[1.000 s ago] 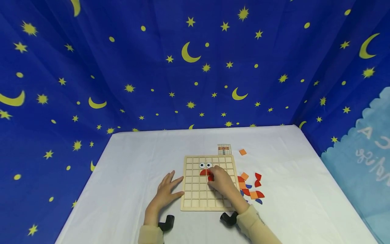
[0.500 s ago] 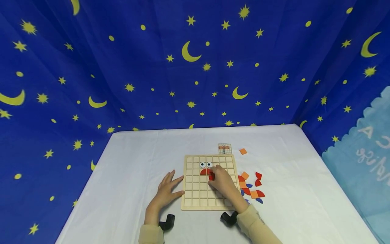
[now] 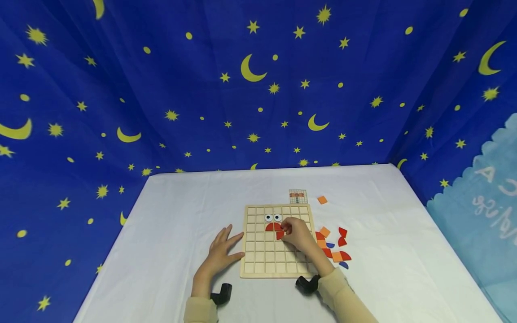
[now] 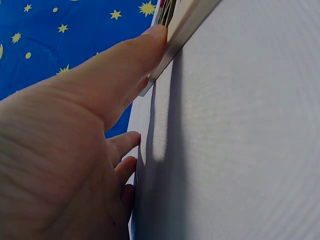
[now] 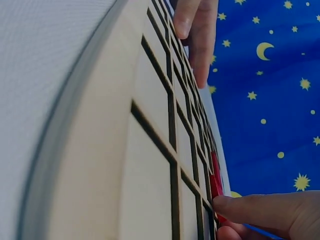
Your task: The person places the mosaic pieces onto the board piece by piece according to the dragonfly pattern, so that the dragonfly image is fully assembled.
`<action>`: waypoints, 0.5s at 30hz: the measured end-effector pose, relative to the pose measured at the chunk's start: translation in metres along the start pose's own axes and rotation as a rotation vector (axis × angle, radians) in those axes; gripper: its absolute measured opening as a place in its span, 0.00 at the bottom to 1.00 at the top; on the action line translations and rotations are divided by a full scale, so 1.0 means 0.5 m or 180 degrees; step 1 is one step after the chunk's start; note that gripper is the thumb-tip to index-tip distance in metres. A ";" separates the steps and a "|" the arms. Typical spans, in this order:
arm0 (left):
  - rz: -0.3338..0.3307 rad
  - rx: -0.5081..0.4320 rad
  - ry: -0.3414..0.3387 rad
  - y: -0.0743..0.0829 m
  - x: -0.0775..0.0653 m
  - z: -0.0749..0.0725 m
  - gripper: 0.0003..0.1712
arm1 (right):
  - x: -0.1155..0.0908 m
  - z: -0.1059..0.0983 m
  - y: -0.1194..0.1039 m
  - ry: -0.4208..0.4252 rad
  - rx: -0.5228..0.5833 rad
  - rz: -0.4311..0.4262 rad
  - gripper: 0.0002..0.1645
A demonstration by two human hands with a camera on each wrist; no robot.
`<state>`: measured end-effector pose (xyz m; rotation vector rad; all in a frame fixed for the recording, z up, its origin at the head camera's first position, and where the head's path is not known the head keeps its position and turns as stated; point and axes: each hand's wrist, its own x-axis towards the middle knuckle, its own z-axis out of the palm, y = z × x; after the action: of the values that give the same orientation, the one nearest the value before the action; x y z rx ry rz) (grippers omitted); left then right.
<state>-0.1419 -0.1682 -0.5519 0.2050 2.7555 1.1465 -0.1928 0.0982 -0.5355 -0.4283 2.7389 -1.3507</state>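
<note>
A wooden grid board (image 3: 249,274) lies on the white table. Two round eye pieces (image 3: 269,218) sit in its upper cells. Below them, two red quarter-circle pieces (image 3: 269,227) make a half disc, with another red piece (image 3: 279,235) under the right one. My right hand (image 3: 299,235) is over the board, bent index finger and thumb at the right edge of these red pieces. In the right wrist view the thumb tip (image 5: 223,202) overlaps red. My left hand (image 3: 220,253) lies with fingers spread, index and thumb tips at the board's left edge.
Several loose red, orange and blue pieces (image 3: 336,257) lie right of the board. A lone orange square (image 3: 322,200) lies behind them. A small pattern card (image 3: 297,196) sits at the board's far edge. A blue star-print curtain (image 3: 258,98) stands behind the table.
My right hand has shifted slightly right, uncovering more of the lower red piece, which stays in its cell. The left hand has stayed at the board's edge.
</note>
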 end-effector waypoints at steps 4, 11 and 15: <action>-0.0007 0.0012 -0.0008 0.000 -0.001 -0.002 0.36 | 0.002 0.002 0.001 -0.0015 0.0078 0.0008 0.14; 0.0033 -0.0016 -0.0004 -0.001 -0.001 -0.002 0.36 | 0.008 0.002 0.011 0.0003 0.0224 -0.0044 0.15; 0.0070 0.0010 -0.0025 -0.001 -0.001 -0.002 0.36 | 0.005 0.002 0.010 0.0097 0.0154 -0.0025 0.11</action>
<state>-0.1417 -0.1690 -0.5514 0.2404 2.7552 1.1443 -0.1961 0.0998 -0.5399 -0.4192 2.7247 -1.4339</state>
